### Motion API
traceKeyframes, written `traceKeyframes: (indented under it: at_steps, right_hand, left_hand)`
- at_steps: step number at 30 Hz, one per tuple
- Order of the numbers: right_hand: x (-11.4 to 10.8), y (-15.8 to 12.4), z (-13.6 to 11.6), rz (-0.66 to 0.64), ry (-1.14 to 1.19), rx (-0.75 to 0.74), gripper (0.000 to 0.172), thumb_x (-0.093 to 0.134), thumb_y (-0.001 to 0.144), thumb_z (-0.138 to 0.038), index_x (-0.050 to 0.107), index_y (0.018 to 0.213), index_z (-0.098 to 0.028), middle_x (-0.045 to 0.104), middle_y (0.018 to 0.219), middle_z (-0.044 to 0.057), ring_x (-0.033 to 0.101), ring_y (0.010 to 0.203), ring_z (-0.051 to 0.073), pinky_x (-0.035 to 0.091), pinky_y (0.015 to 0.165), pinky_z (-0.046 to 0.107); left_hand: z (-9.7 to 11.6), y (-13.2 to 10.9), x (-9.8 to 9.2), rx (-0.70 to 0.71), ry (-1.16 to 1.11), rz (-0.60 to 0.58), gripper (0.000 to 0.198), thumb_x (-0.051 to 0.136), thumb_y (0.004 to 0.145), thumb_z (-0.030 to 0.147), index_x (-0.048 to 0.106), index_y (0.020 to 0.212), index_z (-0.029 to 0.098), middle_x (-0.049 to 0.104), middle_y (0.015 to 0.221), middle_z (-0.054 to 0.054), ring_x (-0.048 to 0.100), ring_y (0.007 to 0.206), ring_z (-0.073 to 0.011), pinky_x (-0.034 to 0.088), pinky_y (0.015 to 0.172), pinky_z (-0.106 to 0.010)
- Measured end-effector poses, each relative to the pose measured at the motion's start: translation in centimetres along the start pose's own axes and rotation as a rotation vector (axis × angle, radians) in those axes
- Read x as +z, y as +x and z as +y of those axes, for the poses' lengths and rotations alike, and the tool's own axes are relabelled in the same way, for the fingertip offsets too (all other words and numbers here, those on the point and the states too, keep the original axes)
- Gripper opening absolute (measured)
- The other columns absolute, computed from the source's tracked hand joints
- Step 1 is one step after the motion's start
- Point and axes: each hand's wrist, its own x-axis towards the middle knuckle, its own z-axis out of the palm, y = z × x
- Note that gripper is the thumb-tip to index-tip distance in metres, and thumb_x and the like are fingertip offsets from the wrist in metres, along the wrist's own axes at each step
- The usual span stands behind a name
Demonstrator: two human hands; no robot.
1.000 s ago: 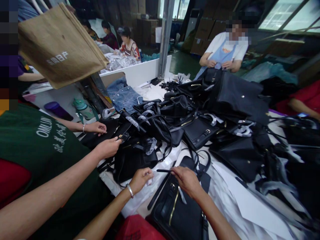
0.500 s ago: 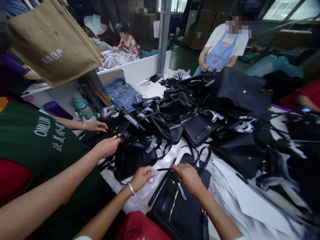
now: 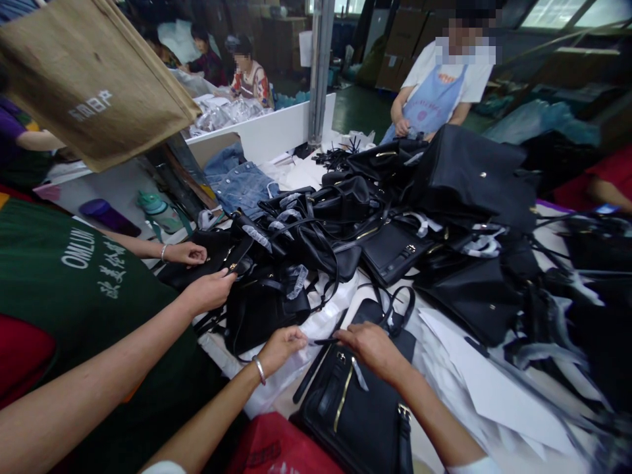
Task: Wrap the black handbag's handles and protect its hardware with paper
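Observation:
A black handbag (image 3: 360, 408) with a gold zip and buckles lies on the table in front of me. Over its upper end my right hand (image 3: 372, 349) pinches a thin black strap (image 3: 324, 342). Just left of the bag is my left hand (image 3: 282, 350), a silver bracelet on its wrist. Its fingertips are closed at the strap's other end, on what looks like a thin pale film; the fingers partly hide it. A looped handle (image 3: 402, 313) rises at the bag's top.
Black bags (image 3: 395, 253) with plastic-wrapped parts are piled beyond my hands. On my left a co-worker's hand (image 3: 210, 289) holds a bag strap. White sheets (image 3: 498, 375) lie to the right. A brown tote (image 3: 99, 85) hangs at upper left; another person (image 3: 434, 92) stands across the table.
Both my hands keep their grip, with only slight shifts at the strap. The co-worker's far hand has curled in a little. The view has tilted slightly.

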Motion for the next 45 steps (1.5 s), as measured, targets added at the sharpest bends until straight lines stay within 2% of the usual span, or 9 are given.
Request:
traceKeyframes:
  at_steps: [12, 17, 21, 23, 25, 29, 34, 39, 45]
  right_hand:
    - [0.8, 0.0, -1.3, -0.09, 0.246, 0.037, 0.017, 0.047, 0.091, -0.026, 0.058, 0.102, -0.022, 0.07, 0.081, 0.004, 0.065, 0.079, 0.017, 0.034, 0.064, 0.023]
    - [2.3, -0.2, -3.3, -0.084, 0.352, 0.045, 0.033, 0.044, 0.092, -0.028, 0.043, 0.123, -0.019, 0.068, 0.085, 0.006, 0.065, 0.083, 0.02, 0.037, 0.065, 0.024]
    - [2.8, -1.4, -2.7, -0.06, 0.405, 0.009, 0.047, 0.042, 0.092, -0.027, 0.029, 0.136, -0.017, 0.065, 0.099, 0.01, 0.061, 0.092, 0.02, 0.04, 0.075, 0.026]
    - [2.9, -2.0, -1.7, -0.051, 0.348, 0.052, 0.039, 0.043, 0.092, -0.027, 0.04, 0.129, -0.016, 0.065, 0.096, 0.01, 0.06, 0.091, 0.021, 0.039, 0.079, 0.028]
    - [3.3, -2.4, -1.1, -0.07, 0.278, 0.102, 0.022, 0.042, 0.092, -0.025, 0.056, 0.107, -0.016, 0.065, 0.087, 0.009, 0.06, 0.086, 0.02, 0.038, 0.079, 0.03]
    - [4.0, -2.2, -1.7, -0.113, 0.256, 0.032, 0.019, 0.042, 0.09, -0.021, 0.06, 0.085, -0.017, 0.066, 0.082, 0.005, 0.059, 0.082, 0.017, 0.036, 0.077, 0.028]
    - [4.7, 0.2, -1.9, -0.132, 0.232, -0.053, 0.023, 0.043, 0.092, -0.029, 0.064, 0.093, -0.018, 0.066, 0.089, 0.006, 0.059, 0.085, 0.017, 0.037, 0.073, 0.025]
    - [7.3, 5.3, -1.3, -0.273, -0.015, -0.164, 0.019, 0.049, 0.086, -0.014, 0.066, 0.092, -0.017, 0.068, 0.09, 0.008, 0.061, 0.087, 0.019, 0.042, 0.071, 0.026]
    - [10.3, 8.0, -2.7, -0.348, -0.108, -0.176, 0.016, 0.053, 0.082, -0.009, 0.068, 0.08, -0.012, 0.069, 0.086, 0.013, 0.063, 0.084, 0.023, 0.044, 0.072, 0.032]
  left_hand:
    - [1.5, -0.5, 2.5, 0.105, 0.158, -0.012, 0.019, 0.059, 0.078, 0.033, 0.062, 0.074, 0.015, 0.058, 0.067, 0.001, 0.05, 0.063, -0.0117, 0.036, 0.06, -0.022]
    - [1.7, -1.0, 3.8, 0.181, 0.401, -0.003, 0.017, 0.052, 0.082, 0.03, 0.059, 0.074, 0.016, 0.058, 0.069, 0.001, 0.052, 0.066, -0.0129, 0.035, 0.062, -0.022]
    - [1.6, -1.7, 3.9, 0.231, 0.602, -0.008, 0.017, 0.044, 0.087, 0.027, 0.056, 0.078, 0.018, 0.058, 0.07, 0.002, 0.052, 0.067, -0.0132, 0.035, 0.063, -0.022]
    - [1.5, -2.1, 3.8, 0.236, 0.664, 0.002, 0.019, 0.041, 0.089, 0.028, 0.055, 0.08, 0.019, 0.058, 0.071, 0.001, 0.053, 0.068, -0.0136, 0.034, 0.063, -0.022]
    - [1.3, -2.3, 3.9, 0.236, 0.703, 0.02, 0.02, 0.04, 0.09, 0.029, 0.054, 0.081, 0.019, 0.059, 0.072, 0.001, 0.054, 0.069, -0.0139, 0.035, 0.063, -0.023]
    - [0.3, -2.7, 4.6, 0.234, 0.733, -0.033, 0.016, 0.041, 0.09, 0.027, 0.053, 0.082, 0.02, 0.06, 0.074, 0.001, 0.055, 0.071, -0.014, 0.035, 0.064, -0.022]
    - [-2.4, -3.4, 4.5, 0.204, 0.912, -0.087, 0.016, 0.038, 0.091, 0.023, 0.053, 0.087, 0.018, 0.063, 0.08, -0.002, 0.058, 0.074, -0.0162, 0.036, 0.063, -0.024]
    - [-5.6, -3.6, 3.6, 0.182, 1.245, -0.156, 0.02, 0.035, 0.088, 0.01, 0.055, 0.089, 0.013, 0.061, 0.084, -0.01, 0.058, 0.079, -0.0231, 0.04, 0.071, -0.033]
    - [-6.6, -2.9, 3.2, 0.209, 1.422, -0.212, 0.023, 0.034, 0.088, 0.007, 0.055, 0.096, 0.013, 0.06, 0.091, -0.01, 0.057, 0.084, -0.022, 0.043, 0.076, -0.033]
